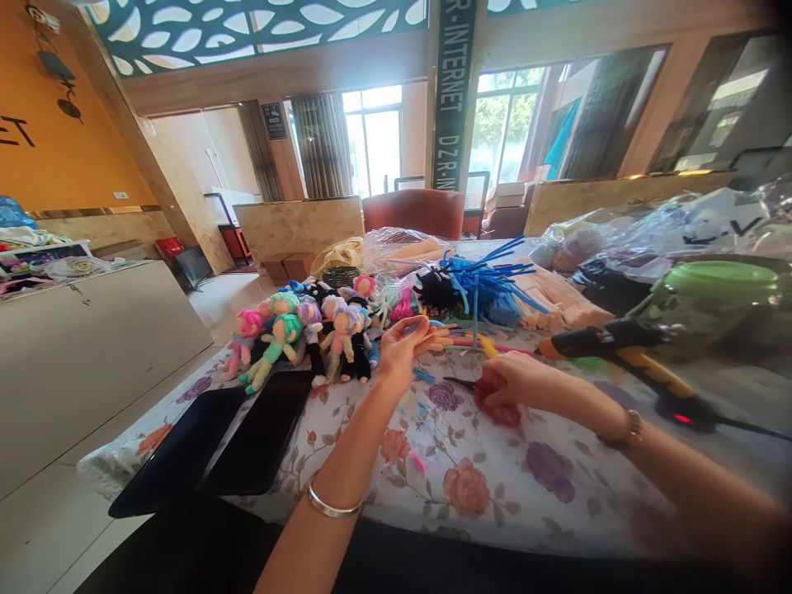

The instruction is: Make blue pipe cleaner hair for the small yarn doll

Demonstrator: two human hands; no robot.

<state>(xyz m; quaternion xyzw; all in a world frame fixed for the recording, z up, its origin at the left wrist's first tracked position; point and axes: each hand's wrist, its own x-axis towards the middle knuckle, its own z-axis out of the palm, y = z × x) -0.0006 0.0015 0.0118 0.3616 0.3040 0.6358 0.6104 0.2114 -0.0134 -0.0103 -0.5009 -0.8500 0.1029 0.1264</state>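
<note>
Red-handled, dark-bladed scissors (506, 413) point leftward in the right hand (508, 381).

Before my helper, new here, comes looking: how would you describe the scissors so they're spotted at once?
Over the flower-patterned table cover, look right of centre for the right hand with a brown bracelet. The scissors are in that hand, dark blades pointing left. Their red handles set them apart from the black-and-orange glue gun farther right.

Nearer than the right hand (506, 381), the bench (426, 495) lies open between the forearms (352, 437). Scissors (484, 398) narrow the gap left of that hand, a glue gun (610, 341) bars its right, dolls (285, 337) stand left of the left hand (402, 346), and blue stems (486, 280) rise beyond both.
</note>
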